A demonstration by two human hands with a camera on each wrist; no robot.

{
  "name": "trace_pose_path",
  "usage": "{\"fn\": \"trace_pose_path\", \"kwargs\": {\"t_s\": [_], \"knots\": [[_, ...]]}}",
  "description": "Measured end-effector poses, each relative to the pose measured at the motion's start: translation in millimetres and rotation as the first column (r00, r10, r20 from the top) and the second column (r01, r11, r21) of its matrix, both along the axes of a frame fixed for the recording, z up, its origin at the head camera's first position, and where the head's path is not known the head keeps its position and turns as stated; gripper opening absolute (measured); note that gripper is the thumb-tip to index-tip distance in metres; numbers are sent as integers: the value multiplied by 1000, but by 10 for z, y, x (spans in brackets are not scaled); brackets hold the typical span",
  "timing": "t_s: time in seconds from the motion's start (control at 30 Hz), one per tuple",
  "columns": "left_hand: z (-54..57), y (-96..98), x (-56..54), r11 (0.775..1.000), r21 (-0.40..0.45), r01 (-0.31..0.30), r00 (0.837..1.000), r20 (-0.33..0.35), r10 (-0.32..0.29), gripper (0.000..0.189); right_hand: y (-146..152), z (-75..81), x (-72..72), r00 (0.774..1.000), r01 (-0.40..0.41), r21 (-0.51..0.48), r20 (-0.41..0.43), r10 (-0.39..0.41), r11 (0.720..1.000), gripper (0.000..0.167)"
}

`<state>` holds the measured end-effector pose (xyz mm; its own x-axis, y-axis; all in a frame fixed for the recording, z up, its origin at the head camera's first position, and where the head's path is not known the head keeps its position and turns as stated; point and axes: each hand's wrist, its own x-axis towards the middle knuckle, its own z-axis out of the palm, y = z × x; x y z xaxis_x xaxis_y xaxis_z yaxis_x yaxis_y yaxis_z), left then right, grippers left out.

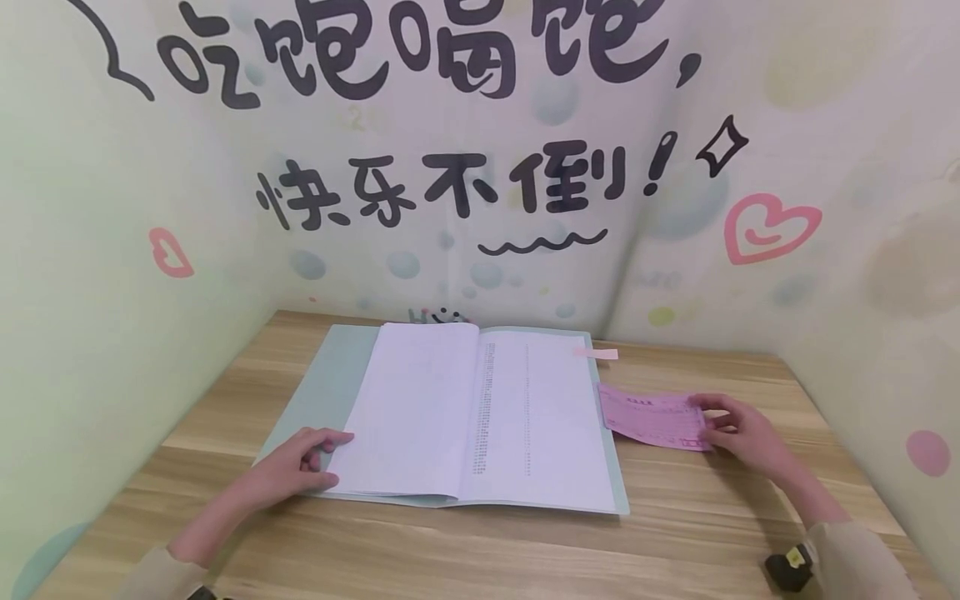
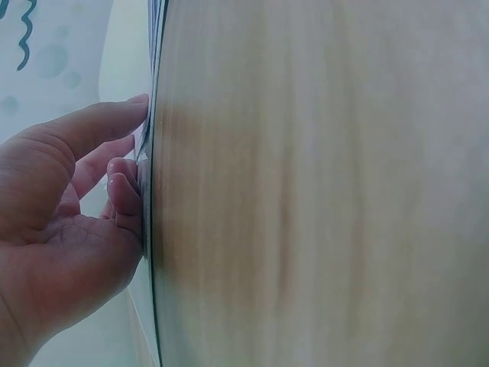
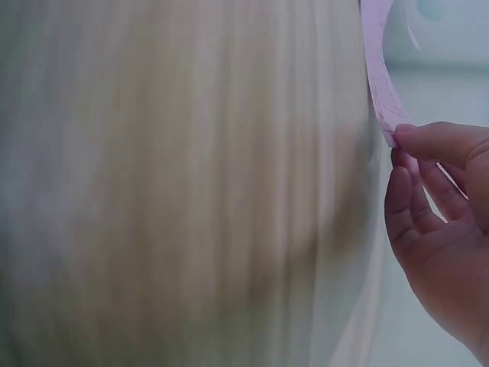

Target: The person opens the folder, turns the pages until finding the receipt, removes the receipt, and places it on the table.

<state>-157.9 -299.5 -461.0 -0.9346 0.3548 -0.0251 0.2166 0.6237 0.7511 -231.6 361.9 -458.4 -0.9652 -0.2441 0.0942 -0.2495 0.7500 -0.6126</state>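
An open pale green folder (image 1: 318,392) lies on the table with white pages in it. The left page (image 1: 420,408) looks blank; the right page (image 1: 562,417) carries columns of small print. My left hand (image 1: 296,467) rests at the left page's outer edge, index finger and thumb touching it apart from each other, the other fingers curled in. At the folder's right, my right hand (image 1: 742,433) pinches the right end of a pink printed slip (image 1: 652,419) between thumb and fingers. The slip bows, and its far end meets the folder's right edge.
A pale pink tab (image 1: 606,354) sticks out from the right page's top corner. The wood-grain table (image 1: 450,558) backs onto a wall (image 1: 450,275) with black lettering and pink hearts. A dark wrist device (image 1: 787,571) sits by the right sleeve (image 1: 858,562).
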Motion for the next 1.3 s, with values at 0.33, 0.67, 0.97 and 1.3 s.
{"fn": "trace_pose_path", "kwargs": {"t_s": [0.33,0.67,0.97,1.3], "knots": [[20,4,23,1000,10,2,1000,0,-2,57,98,20,6,998,6,122,56,-13,992,44],[5,-7,11,1000,8,15,1000,-4,-15,56,216,-7,-30,996,-42,95,87,34,995,43],[-4,-20,-3,1000,-1,27,999,-36,-27,56,233,-34,-3,989,-30,-10,143,31,1000,47],[58,21,12,1000,-5,12,1000,4,-12,58,251,-40,-35,990,-26,20,136,23,999,46]]}}
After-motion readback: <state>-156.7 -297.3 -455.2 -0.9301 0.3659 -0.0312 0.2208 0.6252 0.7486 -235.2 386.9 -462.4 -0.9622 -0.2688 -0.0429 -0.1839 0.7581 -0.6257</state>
